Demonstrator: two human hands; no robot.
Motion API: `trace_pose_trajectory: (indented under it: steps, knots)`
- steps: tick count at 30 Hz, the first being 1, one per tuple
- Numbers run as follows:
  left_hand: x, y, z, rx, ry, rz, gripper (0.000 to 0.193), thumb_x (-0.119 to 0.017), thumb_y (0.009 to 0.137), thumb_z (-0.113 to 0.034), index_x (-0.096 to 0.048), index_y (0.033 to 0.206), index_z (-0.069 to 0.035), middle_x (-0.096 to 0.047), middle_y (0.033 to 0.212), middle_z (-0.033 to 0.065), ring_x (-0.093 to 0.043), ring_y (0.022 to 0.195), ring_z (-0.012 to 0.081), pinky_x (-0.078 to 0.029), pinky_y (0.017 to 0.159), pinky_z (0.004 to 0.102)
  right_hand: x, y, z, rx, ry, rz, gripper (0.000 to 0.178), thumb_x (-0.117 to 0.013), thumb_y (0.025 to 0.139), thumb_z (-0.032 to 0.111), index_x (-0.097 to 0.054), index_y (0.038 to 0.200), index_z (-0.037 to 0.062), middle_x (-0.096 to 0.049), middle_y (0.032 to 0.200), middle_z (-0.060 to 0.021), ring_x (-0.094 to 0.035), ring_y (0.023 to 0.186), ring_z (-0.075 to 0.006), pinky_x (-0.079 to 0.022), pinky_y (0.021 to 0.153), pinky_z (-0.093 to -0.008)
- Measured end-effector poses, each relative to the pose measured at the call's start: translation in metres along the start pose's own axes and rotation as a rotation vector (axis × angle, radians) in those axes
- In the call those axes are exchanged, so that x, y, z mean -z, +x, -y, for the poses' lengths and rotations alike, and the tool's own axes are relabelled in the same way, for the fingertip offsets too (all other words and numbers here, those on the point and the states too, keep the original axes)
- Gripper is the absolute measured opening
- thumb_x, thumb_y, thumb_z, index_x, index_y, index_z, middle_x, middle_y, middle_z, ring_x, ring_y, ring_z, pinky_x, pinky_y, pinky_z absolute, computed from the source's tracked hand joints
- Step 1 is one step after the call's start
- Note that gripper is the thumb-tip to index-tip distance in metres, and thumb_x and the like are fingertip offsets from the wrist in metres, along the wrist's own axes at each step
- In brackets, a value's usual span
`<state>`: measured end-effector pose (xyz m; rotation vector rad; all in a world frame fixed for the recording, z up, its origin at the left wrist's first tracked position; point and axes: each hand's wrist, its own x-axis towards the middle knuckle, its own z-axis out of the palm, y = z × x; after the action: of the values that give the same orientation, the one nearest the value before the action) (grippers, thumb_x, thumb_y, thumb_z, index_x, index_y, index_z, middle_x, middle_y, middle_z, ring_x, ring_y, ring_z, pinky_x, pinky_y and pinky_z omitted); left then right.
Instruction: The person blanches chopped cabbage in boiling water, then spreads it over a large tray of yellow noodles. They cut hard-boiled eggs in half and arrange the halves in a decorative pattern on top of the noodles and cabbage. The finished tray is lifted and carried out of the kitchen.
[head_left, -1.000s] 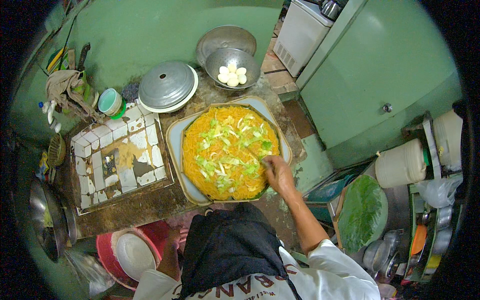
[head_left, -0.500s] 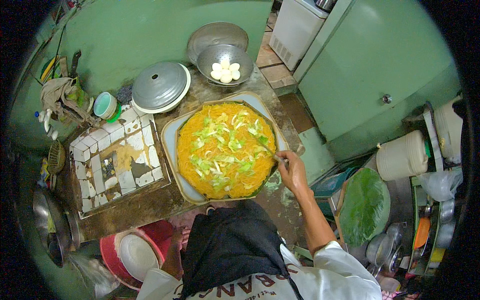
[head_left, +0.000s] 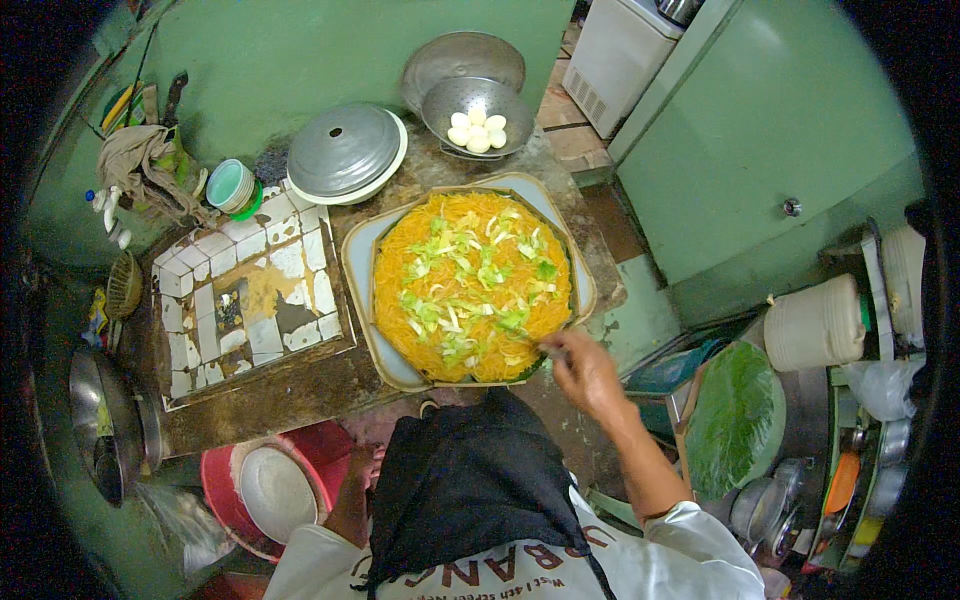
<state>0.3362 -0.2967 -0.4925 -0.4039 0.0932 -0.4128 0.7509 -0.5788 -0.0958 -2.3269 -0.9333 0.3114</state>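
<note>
A round bed of orange noodles [head_left: 408, 262], edged with dark green leaf, lies on a pale tray [head_left: 359, 275] before me. Shredded pale-green leaves [head_left: 488, 272] are scattered over it. My right hand [head_left: 588, 372] is closed around a slim metal utensil [head_left: 550, 350] at the lower right rim of the noodles. The utensil's tip is blurred among the greens, so I cannot tell a fork from a spoon. My left arm [head_left: 352, 490] hangs low beside the black apron [head_left: 465, 480]; the fingers of that hand are hidden.
Several peeled eggs [head_left: 478, 130] sit in a metal colander [head_left: 435, 105] behind the tray. A lidded pot [head_left: 345, 150] and stacked bowls [head_left: 230, 187] stand farther left, beyond a worn tiled recess [head_left: 263, 340]. A red basin [head_left: 222, 490] is below left; a large green leaf [head_left: 735, 420] lies right.
My right hand has moved down along the noodles' right rim with the utensil. Some greens there lie differently. The whole view has shifted slightly, with the counter now farther right.
</note>
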Motion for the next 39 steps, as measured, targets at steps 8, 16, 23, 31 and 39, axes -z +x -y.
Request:
trace_pose_trajectory:
  steps: [8,16,23,31,39]
  knots:
    - [0.005,-0.022,0.009,-0.035,0.071,-0.184,0.028,-0.043,0.098,-0.034,-0.058,0.102,-0.011,-0.056,0.087,0.0007,-0.057,0.070,0.0165,-0.048,0.047,0.0334,-0.030,-0.027,0.041,-0.093,0.095,0.003,0.026,-0.058,0.083,0.004,-0.058,0.109,-0.0004,-0.060,0.099,-0.0226,-0.059,0.093,-0.0409,-0.048,0.081,-0.0452]
    - [0.003,-0.018,-0.022,0.043,0.052,-0.074,0.028,-0.043,0.098,-0.033,-0.058,0.104,-0.011,-0.056,0.088,0.0008,-0.058,0.071,0.0161,-0.048,0.046,0.0327,-0.040,-0.037,0.042,-0.178,0.075,-0.097,0.025,-0.058,0.083,0.005,-0.057,0.108,-0.0006,-0.061,0.100,-0.0239,-0.059,0.094,-0.0422,-0.048,0.082,-0.0474]
    - [0.000,-0.033,-0.025,-0.065,0.092,-0.240,0.026,-0.044,0.098,-0.034,-0.057,0.105,-0.012,-0.057,0.092,0.0011,-0.057,0.069,0.0150,-0.045,0.045,0.0297,-0.036,-0.043,0.017,-0.203,0.126,-0.205,0.022,-0.055,0.086,0.007,-0.059,0.106,-0.0007,-0.063,0.101,-0.0221,-0.060,0.096,-0.0392,-0.048,0.086,-0.0442]
    - [-0.008,-0.057,-0.020,-0.117,0.263,-0.401,0.025,-0.045,0.098,-0.032,-0.054,0.110,-0.012,-0.058,0.097,0.0021,-0.055,0.067,0.0136,-0.042,0.044,0.0274,-0.038,-0.038,0.006,-0.283,0.073,-0.301,0.023,-0.056,0.088,0.010,-0.059,0.108,-0.0011,-0.064,0.095,-0.0194,-0.063,0.090,-0.0336,-0.048,0.080,-0.0394]
    - [-0.012,-0.064,-0.029,-0.131,0.357,-0.415,0.026,-0.047,0.097,-0.031,-0.052,0.115,-0.013,-0.059,0.102,0.0031,-0.054,0.066,0.0122,-0.039,0.043,0.0250,-0.056,0.032,0.019,-0.064,-0.041,-0.319,0.021,-0.056,0.086,0.009,-0.060,0.104,-0.0013,-0.064,0.096,-0.0215,-0.062,0.089,-0.0371,-0.048,0.078,-0.0429]
